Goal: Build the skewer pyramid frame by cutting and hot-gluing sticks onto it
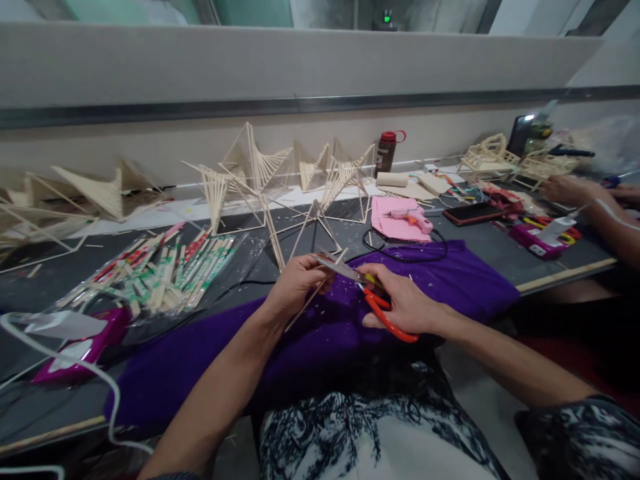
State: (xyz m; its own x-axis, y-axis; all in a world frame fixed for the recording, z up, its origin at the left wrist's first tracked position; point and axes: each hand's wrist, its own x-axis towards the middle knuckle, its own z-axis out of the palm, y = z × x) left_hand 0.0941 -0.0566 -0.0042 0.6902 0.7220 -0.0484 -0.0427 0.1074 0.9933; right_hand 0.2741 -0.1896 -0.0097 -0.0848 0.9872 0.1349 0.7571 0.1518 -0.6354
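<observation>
Black-and-white patterned clothing (320,427) faces a purple cloth (200,360) overhanging the dark grey tabletop (487,250) at its front edge, perhaps to catch scraps. Above it, the left grip (296,283) pinches a thin, pale wooden stick (305,307), seemingly steadying it for orange-handled metal scissors (369,295) held in the right grip (403,298). Room runs rightward; spiky pale-stick frames (273,233) limit forward reach.

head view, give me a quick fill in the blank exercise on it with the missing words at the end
1. While the left hand holds a thin wooden stick, the scissors are in the ____ hand.
2. The cloth below both hands is ____ in colour.
3. The cap of the dark bottle is ____.

Missing words: right; purple; red
</observation>
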